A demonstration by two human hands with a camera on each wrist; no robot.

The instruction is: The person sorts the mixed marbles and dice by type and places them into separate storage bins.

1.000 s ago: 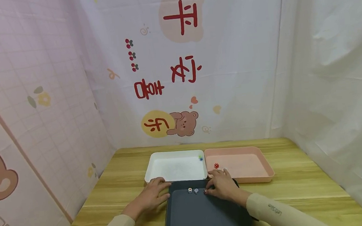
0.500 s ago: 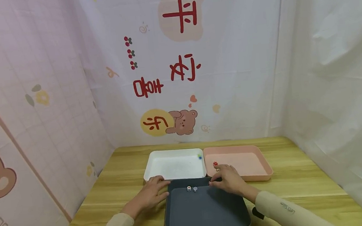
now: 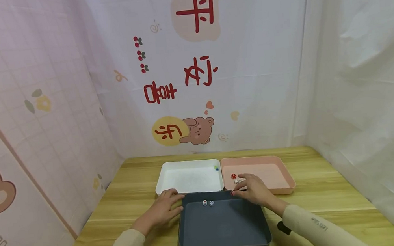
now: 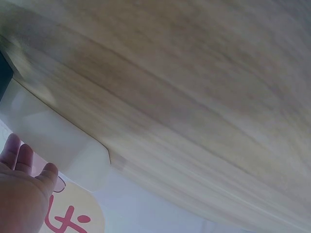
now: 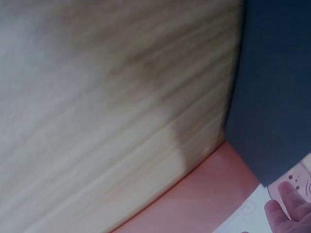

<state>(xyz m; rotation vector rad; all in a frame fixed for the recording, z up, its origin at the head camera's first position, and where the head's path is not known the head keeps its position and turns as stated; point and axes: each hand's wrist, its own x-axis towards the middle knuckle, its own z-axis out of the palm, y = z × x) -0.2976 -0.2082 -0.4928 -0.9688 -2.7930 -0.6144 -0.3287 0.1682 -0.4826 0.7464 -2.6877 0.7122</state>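
My right hand pinches a red die at the far rim of the dark grey tray, on the side toward the pink tray. Two white dice lie side by side near the grey tray's far wall. My left hand rests with extended fingers at that tray's far left corner. Inside the pink tray are another red die and some whitish dice, partly behind my right fingers. In the right wrist view only a few fingertips show; the held die is hidden there.
A white tray touches the pink one on its left, with small green and blue pieces in its right corner. The wooden table lies under all three trays. Printed cloth hangs behind and at both sides.
My right hand has lifted the red die from beside the white dice and carried it right and away, up to the grey tray's far rim. My left hand has stayed in place.
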